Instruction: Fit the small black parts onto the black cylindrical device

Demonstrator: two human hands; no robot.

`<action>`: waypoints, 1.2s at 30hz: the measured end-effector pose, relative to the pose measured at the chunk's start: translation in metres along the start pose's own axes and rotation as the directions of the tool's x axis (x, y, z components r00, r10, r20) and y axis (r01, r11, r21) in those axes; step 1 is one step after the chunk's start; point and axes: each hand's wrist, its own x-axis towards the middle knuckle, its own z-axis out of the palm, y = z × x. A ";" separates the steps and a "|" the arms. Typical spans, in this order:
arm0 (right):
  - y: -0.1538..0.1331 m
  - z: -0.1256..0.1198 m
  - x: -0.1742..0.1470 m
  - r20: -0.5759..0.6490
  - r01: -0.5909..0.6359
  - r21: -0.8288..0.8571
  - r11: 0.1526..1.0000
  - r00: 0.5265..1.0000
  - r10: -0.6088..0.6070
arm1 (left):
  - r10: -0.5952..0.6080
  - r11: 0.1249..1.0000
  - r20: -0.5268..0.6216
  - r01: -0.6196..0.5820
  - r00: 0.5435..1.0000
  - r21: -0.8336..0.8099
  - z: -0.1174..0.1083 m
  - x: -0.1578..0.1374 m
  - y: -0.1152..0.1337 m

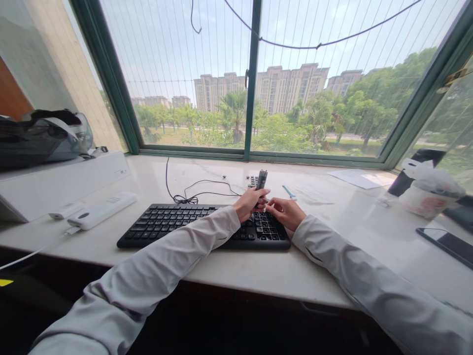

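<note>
My left hand (253, 203) is wrapped around a slim dark tool (262, 180), fingers curled in close, and here's my right hand (286, 213) just beside it, thumb and forefinger drawn nearly together; whether they pinch anything, I can't tell. The tool points up toward the window, long axis close to upright, its top end squared and its body dark grey, somewhat see-through. Both hands are above the number-pad end of the keyboard (173, 222), which stretches left to right on the white counter (221, 268): black, low, bare sockets showing where number-pad caps are off.
</note>
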 end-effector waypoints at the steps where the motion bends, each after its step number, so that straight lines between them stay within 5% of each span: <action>1: 0.000 0.000 0.000 0.001 0.001 -0.001 1.000 1.000 -0.001 | 0.001 1.000 -0.006 -0.001 1.000 0.007 0.001 -0.001 0.001; 36: 0.003 0.002 0.001 -0.010 0.031 0.000 1.000 0.999 -0.031 | 0.102 0.975 0.089 -0.118 0.991 0.189 0.002 0.009 -0.003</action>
